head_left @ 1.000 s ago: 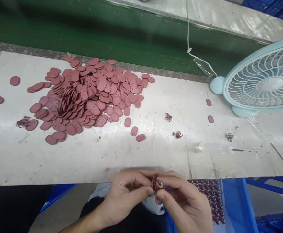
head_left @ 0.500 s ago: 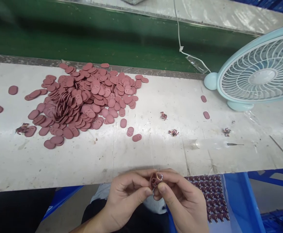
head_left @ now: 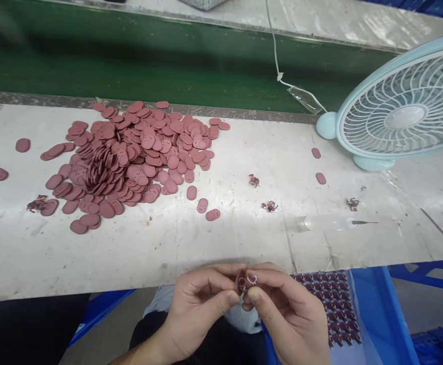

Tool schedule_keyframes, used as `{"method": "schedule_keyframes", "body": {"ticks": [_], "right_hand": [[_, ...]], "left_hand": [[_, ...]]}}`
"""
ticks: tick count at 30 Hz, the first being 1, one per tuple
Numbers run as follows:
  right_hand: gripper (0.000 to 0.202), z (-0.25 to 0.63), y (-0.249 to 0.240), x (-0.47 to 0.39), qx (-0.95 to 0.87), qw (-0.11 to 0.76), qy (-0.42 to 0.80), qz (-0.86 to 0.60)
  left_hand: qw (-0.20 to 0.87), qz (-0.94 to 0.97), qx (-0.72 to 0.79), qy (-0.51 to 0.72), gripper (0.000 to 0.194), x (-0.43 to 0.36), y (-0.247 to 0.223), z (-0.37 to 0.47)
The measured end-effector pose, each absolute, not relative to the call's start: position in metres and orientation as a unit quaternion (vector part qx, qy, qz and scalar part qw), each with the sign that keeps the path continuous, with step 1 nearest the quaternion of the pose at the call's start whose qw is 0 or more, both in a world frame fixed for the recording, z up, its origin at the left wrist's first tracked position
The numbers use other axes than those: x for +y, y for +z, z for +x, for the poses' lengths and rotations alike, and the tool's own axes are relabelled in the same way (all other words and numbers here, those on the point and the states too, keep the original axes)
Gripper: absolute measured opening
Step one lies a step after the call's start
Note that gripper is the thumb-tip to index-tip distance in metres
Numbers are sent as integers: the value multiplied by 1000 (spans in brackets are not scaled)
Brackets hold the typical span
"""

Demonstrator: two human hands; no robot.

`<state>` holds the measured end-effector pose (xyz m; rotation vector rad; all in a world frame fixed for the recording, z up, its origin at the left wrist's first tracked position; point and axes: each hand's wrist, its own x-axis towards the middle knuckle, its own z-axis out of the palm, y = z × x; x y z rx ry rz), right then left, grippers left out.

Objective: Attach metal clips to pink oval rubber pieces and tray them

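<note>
Near the table's front edge, my left hand pinches a small dark red oval piece between thumb and fingers. Right beside it, my right hand grips a small dark red figure with a light, shiny part. The two pieces meet or nearly meet between my fingertips; the exact contact is too small to tell. Beyond my hands, a large heap of flat reddish ovals lies on the white table. Small dark figures lie to the right of the heap.
A light blue fan stands at the right, its cable running back over a green strip. A clear bottle with a thin dark tip lies in front of it. Below the table edge, a blue crate holds rows of dark red pieces.
The view has shifted slightly. Between my fingertips, the oval piece and the figure have turned a little, and more of the oval's inner side shows. Both hands keep their grip.
</note>
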<state>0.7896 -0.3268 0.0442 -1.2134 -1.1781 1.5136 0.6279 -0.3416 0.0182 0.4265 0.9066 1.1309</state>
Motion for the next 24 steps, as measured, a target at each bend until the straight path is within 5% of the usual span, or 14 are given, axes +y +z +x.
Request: {"method": "schedule_keyframes", "body": {"ticks": [19, 24], "right_hand": [[12, 781, 31, -328, -379, 437, 651, -491], [13, 820, 19, -340, -314, 494, 616, -527]], "left_hand": [[690, 258, 447, 508, 5, -346, 11, 624], [541, 503, 494, 459, 31, -323, 12, 602]]}}
